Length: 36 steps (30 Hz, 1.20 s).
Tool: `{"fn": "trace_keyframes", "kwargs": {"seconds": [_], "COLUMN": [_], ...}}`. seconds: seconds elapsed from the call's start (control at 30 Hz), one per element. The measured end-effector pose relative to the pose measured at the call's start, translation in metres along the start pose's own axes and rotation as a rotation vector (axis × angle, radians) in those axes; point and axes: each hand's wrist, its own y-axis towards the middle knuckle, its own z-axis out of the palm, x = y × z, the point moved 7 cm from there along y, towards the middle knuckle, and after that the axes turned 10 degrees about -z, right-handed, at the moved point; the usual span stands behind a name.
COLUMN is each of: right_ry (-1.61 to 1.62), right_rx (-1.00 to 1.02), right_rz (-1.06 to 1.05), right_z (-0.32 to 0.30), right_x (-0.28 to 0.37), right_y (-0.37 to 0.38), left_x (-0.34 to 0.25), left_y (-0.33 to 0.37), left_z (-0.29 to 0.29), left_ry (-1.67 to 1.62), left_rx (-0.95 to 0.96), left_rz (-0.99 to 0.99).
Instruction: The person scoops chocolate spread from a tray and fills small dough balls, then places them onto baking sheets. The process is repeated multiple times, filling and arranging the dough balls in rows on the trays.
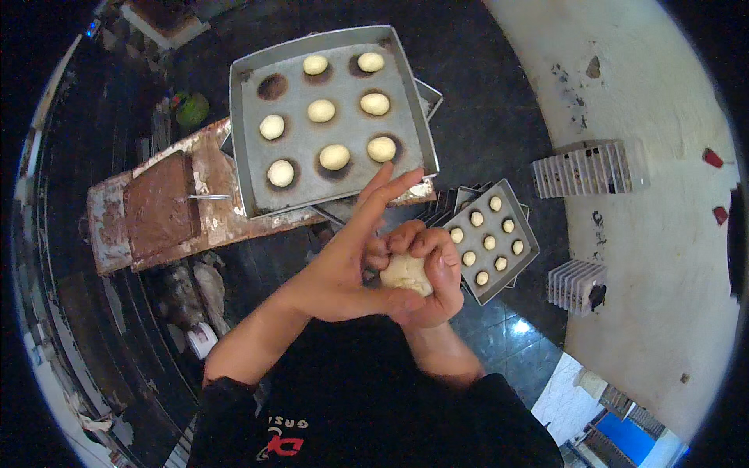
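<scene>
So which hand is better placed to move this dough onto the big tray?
Probably the right hand: its fingers curl around the dough, while the left hand has fingers extended toward the big tray.

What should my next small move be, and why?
I'd probably set the dough on the bare dark spot at the far left of the nearer tray, once it looks round enough. Your right hand grips it and your left hand steadies it, while every other dark spot there already bears a dough ball.
</scene>
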Motion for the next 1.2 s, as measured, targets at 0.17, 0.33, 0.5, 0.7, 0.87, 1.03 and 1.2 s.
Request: {"fn": "trace_keyframes", "kwargs": {"seconds": [0.17,0.33,0.5,0.7,0.87,1.03,1.2], "right_ry": [0.199,-0.035,-0.476,-1.335,-1.651,-1.371,-1.399], "right_rx": [0.001,-0.234,-0.214,0.907,1.534,1.318,1.407], "right_rz": [0.122,0.316,0.461,0.089,-0.261,0.041,0.16], "right_z": [-0.01,-0.045,-0.084,-0.037,-0.037,-0.03,-0.048], "right_x": [-0.067,-0.156,-0.245,-0.35,-0.404,-0.391,-0.382], "right_y": [0.051,0.104,0.159,0.278,0.276,0.291,0.294], "left_x": [0.034,0.052,0.05,0.073,0.077,0.069,0.062], "left_y": [0.023,0.016,0.004,0.008,0.013,0.01,0.016], "left_z": [-0.059,-0.21,-0.301,-0.328,-0.33,-0.335,-0.34], "left_ry": [-0.568,-0.05,0.575,0.71,0.719,0.622,0.435], "left_rx": [-0.054,-0.728,-0.948,-0.95,-0.923,-0.915,-0.937], "left_rz": [-0.128,0.07,0.086,0.085,0.163,0.155,0.064]}}
